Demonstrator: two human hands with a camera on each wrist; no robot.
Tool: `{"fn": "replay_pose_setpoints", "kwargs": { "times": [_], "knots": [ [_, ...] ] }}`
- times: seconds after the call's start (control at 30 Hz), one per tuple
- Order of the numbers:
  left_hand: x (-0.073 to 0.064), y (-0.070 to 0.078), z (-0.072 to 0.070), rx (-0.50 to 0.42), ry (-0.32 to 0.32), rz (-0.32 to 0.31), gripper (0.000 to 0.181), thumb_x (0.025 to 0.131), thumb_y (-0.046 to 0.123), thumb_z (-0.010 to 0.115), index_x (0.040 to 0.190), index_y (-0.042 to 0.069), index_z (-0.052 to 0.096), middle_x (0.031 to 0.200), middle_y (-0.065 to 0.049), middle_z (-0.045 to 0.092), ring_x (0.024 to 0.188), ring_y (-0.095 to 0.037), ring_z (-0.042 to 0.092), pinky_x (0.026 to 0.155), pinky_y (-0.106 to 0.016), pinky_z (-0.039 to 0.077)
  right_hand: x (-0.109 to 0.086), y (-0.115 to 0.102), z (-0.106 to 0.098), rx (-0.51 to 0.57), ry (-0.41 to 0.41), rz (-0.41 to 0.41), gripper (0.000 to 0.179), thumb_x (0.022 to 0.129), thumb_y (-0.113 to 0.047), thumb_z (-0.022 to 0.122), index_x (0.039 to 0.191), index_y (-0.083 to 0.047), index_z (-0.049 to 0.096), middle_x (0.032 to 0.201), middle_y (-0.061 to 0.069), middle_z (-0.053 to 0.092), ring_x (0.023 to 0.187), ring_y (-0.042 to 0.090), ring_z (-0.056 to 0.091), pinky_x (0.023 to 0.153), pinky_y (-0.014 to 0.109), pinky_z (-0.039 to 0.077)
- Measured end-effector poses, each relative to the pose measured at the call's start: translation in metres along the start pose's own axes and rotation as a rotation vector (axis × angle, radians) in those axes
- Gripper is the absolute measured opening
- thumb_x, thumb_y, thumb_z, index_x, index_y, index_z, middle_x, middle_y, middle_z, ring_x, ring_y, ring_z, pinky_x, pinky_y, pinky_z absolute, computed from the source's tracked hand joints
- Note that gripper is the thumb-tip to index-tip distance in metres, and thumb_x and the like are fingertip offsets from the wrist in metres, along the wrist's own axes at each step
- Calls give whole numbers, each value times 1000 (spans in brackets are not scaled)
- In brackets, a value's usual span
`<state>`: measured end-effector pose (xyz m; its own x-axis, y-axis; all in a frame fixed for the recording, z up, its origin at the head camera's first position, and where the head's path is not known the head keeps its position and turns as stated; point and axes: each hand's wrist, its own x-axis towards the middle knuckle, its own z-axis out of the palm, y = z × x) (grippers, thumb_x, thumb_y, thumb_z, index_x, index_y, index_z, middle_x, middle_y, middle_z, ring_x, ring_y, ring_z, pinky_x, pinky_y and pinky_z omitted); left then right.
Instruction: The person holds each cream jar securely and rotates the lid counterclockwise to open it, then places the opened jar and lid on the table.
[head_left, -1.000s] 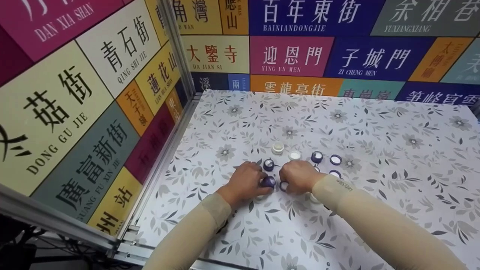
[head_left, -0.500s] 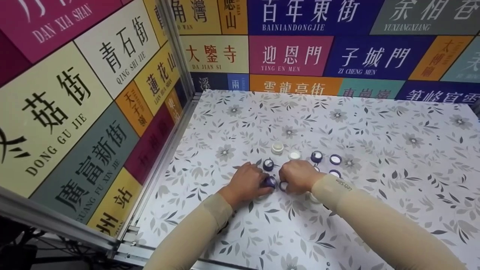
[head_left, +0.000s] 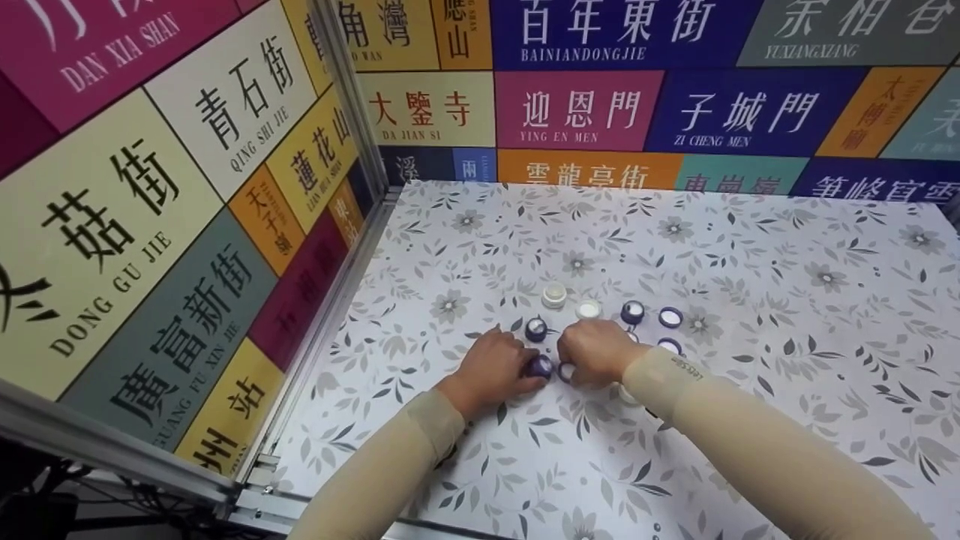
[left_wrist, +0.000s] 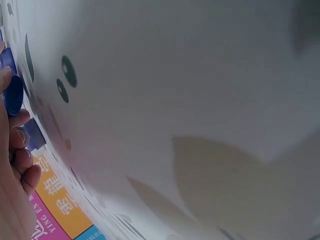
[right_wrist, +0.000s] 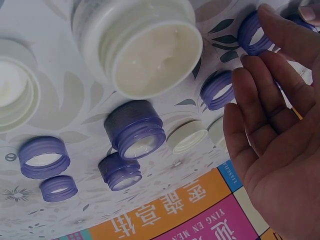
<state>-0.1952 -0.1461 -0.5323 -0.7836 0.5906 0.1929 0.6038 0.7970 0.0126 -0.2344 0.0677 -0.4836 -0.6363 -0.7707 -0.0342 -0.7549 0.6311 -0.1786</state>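
My left hand [head_left: 491, 367] holds a small purple jar [head_left: 540, 365] between thumb and fingers, low over the table. In the left wrist view only the jar's dark end [left_wrist: 13, 95] and part of the hand show at the edge. My right hand [head_left: 598, 352] is beside it and pinches a purple screw lid [right_wrist: 254, 35] between thumb and forefinger; the other fingers are curled. Just beyond the hands sits another purple round piece [head_left: 535, 330]. An open white jar [right_wrist: 157, 60] with pale cream lies under the right wrist, partly hidden in the head view.
Purple open jars [right_wrist: 135, 132], purple lids [right_wrist: 45, 157] and white lids [right_wrist: 187, 136] stand on the flower-patterned table [head_left: 750, 300] beyond and right of the hands. Sign-covered panels [head_left: 585, 109] close off the back and left sides. A metal rail [head_left: 300, 300] runs along the left edge.
The purple jar in my left hand has turned and tilted slightly. Both hands stay in nearly the same place, and the other jars and lids have not moved.
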Motion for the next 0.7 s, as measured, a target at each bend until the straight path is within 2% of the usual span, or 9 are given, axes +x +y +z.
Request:
{"fn": "replay_pose_setpoints", "kwargs": {
  "times": [0.17,0.43,0.53,0.7],
  "knots": [
    [1,-1,1,7,6,9,42,89,59,62,86,19,68,72,4,60,68,-18,53,74,-39,44,1,1,0,-3,-7,3,27,54,-12,76,55,-24,52,57,-8,47,56,17,45,49,38,39],
    [2,0,-1,44,-38,-1,51,91,60,59,112,16,73,81,3,65,74,-19,58,83,-40,45,1,2,-2,-1,12,-17,29,54,-11,75,53,-23,49,55,-8,45,53,17,43,47,37,36],
    [2,-1,1,58,-39,-1,48,90,59,59,107,16,72,79,3,64,73,-19,57,82,-40,45,2,1,-2,3,0,-12,29,54,-11,75,53,-23,49,55,-8,45,53,18,43,47,37,36],
    [0,-2,3,44,-30,3,39,89,56,60,91,18,67,73,5,62,69,-19,55,74,-38,43,1,0,-2,-1,-2,-10,29,54,-11,76,54,-23,50,56,-8,45,54,18,44,48,38,37]
  ]
}}
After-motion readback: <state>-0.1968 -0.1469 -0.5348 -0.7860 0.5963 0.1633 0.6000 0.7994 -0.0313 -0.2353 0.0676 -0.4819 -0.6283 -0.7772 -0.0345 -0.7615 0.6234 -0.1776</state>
